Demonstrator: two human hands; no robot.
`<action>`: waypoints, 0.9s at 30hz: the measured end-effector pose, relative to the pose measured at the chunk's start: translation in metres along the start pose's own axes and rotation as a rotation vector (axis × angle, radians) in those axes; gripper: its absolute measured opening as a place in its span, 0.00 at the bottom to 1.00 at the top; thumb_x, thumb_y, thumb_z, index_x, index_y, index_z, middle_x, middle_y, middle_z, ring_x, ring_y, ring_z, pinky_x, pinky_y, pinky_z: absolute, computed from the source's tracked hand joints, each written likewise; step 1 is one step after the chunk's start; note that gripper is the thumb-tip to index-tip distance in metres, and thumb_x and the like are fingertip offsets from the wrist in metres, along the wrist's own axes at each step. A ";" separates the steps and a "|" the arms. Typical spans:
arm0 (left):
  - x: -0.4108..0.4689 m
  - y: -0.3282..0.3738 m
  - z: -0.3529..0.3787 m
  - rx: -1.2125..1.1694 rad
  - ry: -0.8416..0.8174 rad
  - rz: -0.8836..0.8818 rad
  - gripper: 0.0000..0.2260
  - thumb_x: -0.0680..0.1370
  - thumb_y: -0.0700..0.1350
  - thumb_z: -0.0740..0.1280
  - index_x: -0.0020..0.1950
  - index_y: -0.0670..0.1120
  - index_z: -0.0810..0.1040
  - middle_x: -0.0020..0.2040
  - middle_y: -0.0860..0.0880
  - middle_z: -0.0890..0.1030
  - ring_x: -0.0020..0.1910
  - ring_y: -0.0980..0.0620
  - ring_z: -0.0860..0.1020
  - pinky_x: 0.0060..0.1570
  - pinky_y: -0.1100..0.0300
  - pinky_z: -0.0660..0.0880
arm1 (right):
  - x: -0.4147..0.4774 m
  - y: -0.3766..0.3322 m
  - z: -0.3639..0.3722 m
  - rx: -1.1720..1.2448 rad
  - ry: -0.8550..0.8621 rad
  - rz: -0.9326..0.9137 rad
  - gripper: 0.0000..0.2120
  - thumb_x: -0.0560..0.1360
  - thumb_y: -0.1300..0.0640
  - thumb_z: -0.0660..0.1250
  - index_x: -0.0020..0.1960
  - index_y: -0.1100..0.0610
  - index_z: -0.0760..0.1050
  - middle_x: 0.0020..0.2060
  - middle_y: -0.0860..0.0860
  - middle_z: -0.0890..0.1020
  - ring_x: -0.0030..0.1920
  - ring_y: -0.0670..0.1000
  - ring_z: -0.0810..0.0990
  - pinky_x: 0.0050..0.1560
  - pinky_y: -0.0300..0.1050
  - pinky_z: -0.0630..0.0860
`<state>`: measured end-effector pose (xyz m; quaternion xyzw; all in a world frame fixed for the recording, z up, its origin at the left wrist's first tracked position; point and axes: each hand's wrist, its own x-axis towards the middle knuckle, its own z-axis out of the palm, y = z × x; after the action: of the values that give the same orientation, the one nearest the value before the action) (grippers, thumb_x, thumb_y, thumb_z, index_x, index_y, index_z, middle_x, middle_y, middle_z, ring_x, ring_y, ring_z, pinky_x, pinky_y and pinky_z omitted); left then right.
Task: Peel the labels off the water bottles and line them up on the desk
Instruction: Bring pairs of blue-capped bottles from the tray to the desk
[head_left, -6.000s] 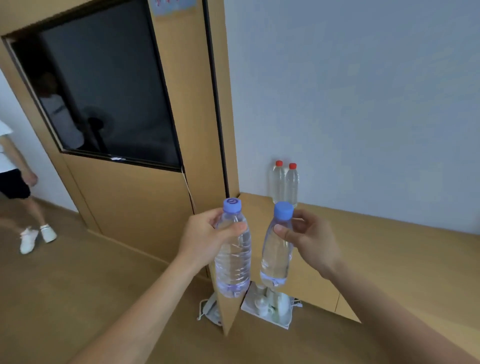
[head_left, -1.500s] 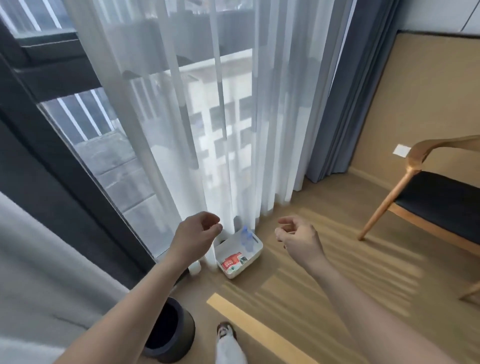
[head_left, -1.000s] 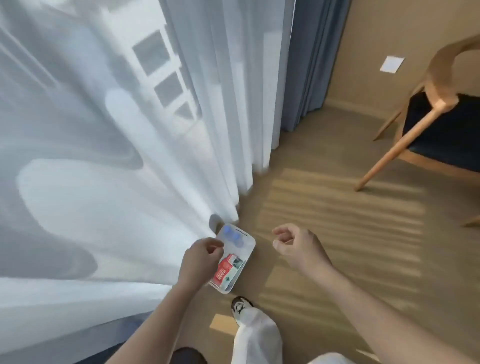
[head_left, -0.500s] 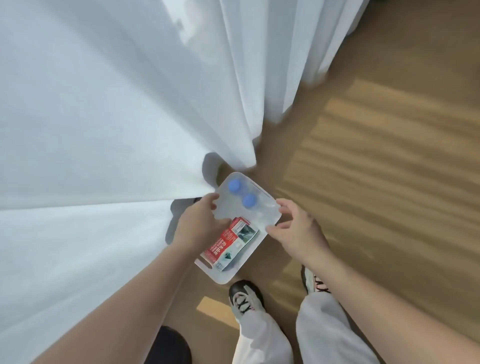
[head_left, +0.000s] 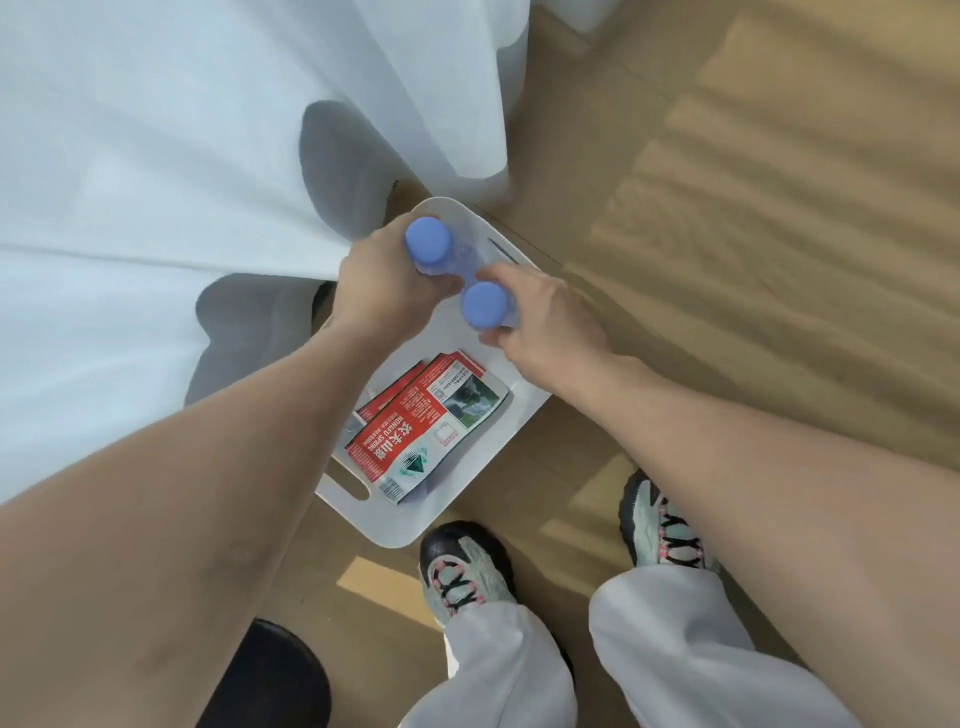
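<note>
While a person is bending over the floor, the left hand is gripping one bottle and the right hand is gripping another bottle, both upright in a white tray. Red labels are lying in the tray's near end, beside a curtain.

tray: on floor, just ahead of shoes, curtain edge at its far-left side
bottles: two upright in tray's far end, side by side; far one left, near one right
labels: loose, flat in tray's near half, overlapping
left hand: around far bottle
right hand: around near bottle
shoes: left shoe touching tray's near corner, right shoe right of tray
</note>
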<state>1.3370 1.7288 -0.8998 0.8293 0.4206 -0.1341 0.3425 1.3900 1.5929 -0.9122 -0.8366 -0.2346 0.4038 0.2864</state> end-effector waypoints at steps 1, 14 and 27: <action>-0.008 0.002 -0.006 -0.008 0.022 -0.009 0.19 0.68 0.50 0.74 0.58 0.52 0.77 0.47 0.52 0.80 0.46 0.48 0.76 0.45 0.59 0.68 | -0.008 -0.002 -0.006 0.012 0.020 0.004 0.23 0.69 0.59 0.71 0.63 0.52 0.71 0.59 0.53 0.78 0.59 0.57 0.75 0.53 0.46 0.70; -0.244 0.189 -0.297 -0.199 0.134 0.126 0.21 0.58 0.60 0.71 0.50 0.64 0.77 0.48 0.54 0.82 0.48 0.52 0.80 0.50 0.56 0.76 | -0.231 -0.222 -0.262 0.291 0.174 -0.145 0.21 0.67 0.59 0.74 0.56 0.45 0.73 0.54 0.36 0.74 0.55 0.42 0.75 0.54 0.25 0.67; -0.580 0.326 -0.556 -0.347 0.836 0.287 0.17 0.58 0.61 0.70 0.45 0.62 0.78 0.44 0.57 0.84 0.45 0.58 0.80 0.46 0.69 0.73 | -0.479 -0.522 -0.447 0.381 -0.049 -0.866 0.13 0.69 0.56 0.72 0.50 0.46 0.74 0.48 0.44 0.82 0.47 0.39 0.77 0.44 0.30 0.74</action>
<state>1.2044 1.6223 -0.0495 0.7925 0.4196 0.3321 0.2926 1.3974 1.5431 -0.0760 -0.5847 -0.4903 0.3025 0.5711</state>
